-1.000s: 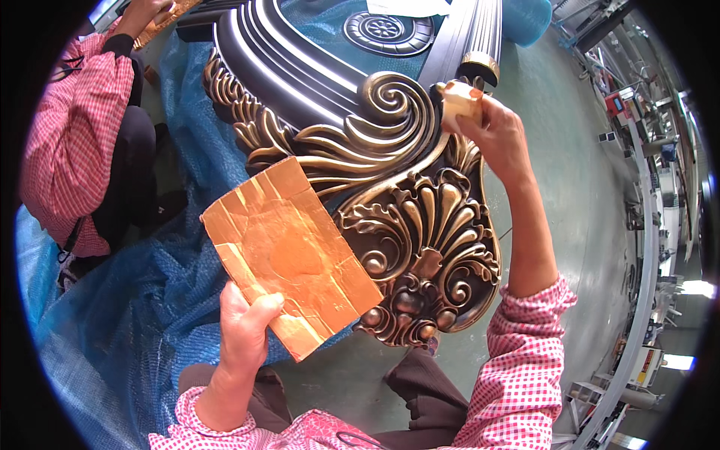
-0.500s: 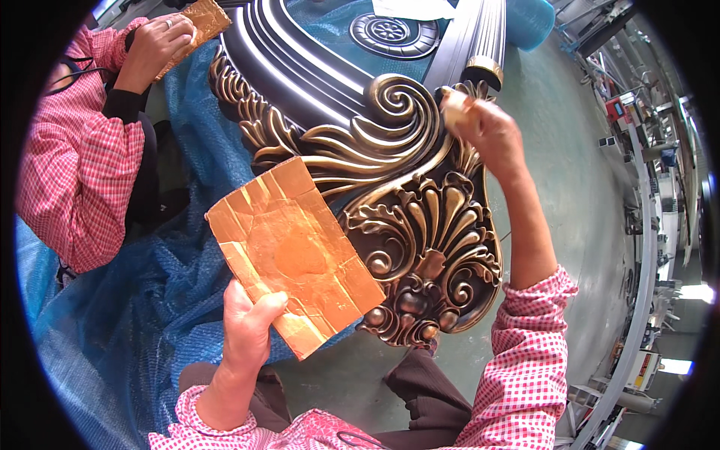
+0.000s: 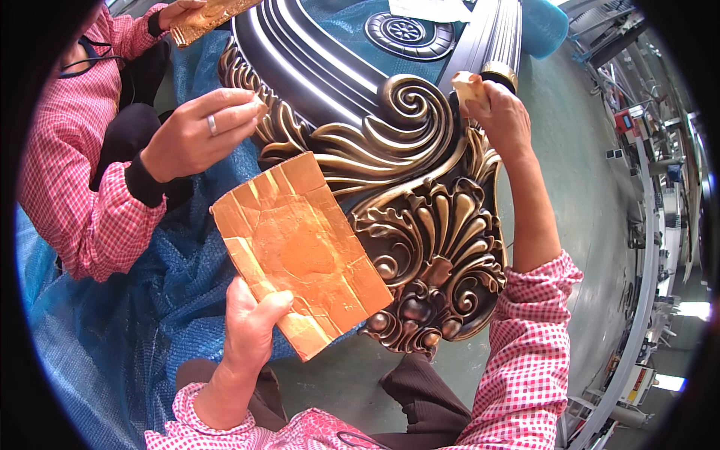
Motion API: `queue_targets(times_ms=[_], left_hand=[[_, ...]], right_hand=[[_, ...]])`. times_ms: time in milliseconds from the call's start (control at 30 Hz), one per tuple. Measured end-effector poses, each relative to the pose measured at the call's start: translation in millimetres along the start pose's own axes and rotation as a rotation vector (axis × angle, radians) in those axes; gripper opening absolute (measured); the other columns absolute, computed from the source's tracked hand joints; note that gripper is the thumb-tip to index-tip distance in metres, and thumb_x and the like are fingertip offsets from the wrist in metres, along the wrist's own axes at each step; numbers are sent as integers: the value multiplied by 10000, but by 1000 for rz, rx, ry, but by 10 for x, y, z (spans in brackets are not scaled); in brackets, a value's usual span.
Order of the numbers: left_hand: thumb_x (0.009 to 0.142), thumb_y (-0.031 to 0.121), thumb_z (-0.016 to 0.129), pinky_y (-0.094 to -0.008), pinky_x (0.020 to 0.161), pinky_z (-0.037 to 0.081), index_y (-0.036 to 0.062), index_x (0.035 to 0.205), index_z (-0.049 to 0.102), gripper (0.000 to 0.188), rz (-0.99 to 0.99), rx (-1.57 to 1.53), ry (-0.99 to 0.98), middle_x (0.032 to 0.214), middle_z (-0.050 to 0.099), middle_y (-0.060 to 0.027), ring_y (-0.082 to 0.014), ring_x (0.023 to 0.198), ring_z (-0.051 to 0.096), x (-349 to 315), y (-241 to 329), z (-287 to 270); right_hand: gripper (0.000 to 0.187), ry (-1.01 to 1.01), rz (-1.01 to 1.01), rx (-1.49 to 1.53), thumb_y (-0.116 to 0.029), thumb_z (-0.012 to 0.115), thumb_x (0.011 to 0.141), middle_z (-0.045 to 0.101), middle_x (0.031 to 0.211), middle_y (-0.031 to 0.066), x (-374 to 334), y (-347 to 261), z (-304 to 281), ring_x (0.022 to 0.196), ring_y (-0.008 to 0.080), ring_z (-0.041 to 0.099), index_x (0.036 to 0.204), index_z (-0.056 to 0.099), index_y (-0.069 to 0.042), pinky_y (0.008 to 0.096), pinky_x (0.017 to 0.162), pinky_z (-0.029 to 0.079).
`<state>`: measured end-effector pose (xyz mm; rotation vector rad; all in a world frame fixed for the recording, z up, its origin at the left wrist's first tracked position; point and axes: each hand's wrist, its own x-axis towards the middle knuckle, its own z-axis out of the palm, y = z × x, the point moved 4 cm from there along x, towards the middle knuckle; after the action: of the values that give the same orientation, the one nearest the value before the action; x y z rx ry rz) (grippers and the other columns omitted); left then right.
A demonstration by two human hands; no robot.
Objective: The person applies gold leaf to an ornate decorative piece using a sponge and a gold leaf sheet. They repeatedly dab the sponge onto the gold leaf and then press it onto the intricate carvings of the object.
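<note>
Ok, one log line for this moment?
left hand: holds gold-coloured board | right hand: holds pale pad, near carved ornament | co-worker's hand: near ornament

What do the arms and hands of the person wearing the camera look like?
Both the left sleeve and right sleeve are checked in pinkish red and white, with gathered ends that leave some forearm bare. The left hand and right hand wear no gloves, and no rings show.

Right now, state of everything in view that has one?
Left hand: closed on gold board
Gold board: creased
Right hand: closed on pale pad
Pale pad: stained
Carved ornament: gold highlights over dark
Blue wrap: rumpled
Dark medallion: face-up
Co-worker's ringed hand: pinching something small
</note>
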<state>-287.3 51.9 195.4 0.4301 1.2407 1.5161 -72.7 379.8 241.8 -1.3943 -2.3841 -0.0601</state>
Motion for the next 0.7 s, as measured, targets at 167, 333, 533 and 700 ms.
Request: queue_targets(times_ms=[167, 333, 533, 700], left_hand=[[771, 6, 534, -286, 839, 473, -58, 1187, 488, 423, -9, 6, 9, 1072, 611, -105, -155, 932, 600, -23, -18, -26], [771, 5, 536, -286, 837, 473, -57, 1185, 490, 421, -8, 6, 13, 1067, 612, -103, -155, 928, 601, -20, -1, -26], [770, 3, 537, -285, 833, 474, -56, 1181, 492, 418, -9, 4, 0, 1061, 613, -102, -153, 923, 602, -11, -12, 1], [769, 1, 539, -285, 831, 475, -55, 1179, 494, 416, -11, 12, 15, 1056, 614, -100, -153, 919, 602, -23, -7, -35]], right_hand=[[310, -219, -70, -51, -252, 622, 776, 670, 905, 149, -29, -90, 55, 842, 319, 646, 1007, 651, -47, 415, 784, 493], [321, -440, 78, 261, -266, 620, 697, 663, 834, 147, 108, -34, -76, 766, 258, 644, 908, 680, -32, 372, 728, 489], [343, -266, 2, -67, -304, 610, 761, 672, 957, 144, 62, -52, 33, 921, 306, 637, 1030, 664, -99, 406, 838, 480], [289, -694, 25, 60, -207, 633, 718, 669, 790, 136, -23, -151, 54, 707, 231, 646, 946, 693, -40, 348, 684, 504]])
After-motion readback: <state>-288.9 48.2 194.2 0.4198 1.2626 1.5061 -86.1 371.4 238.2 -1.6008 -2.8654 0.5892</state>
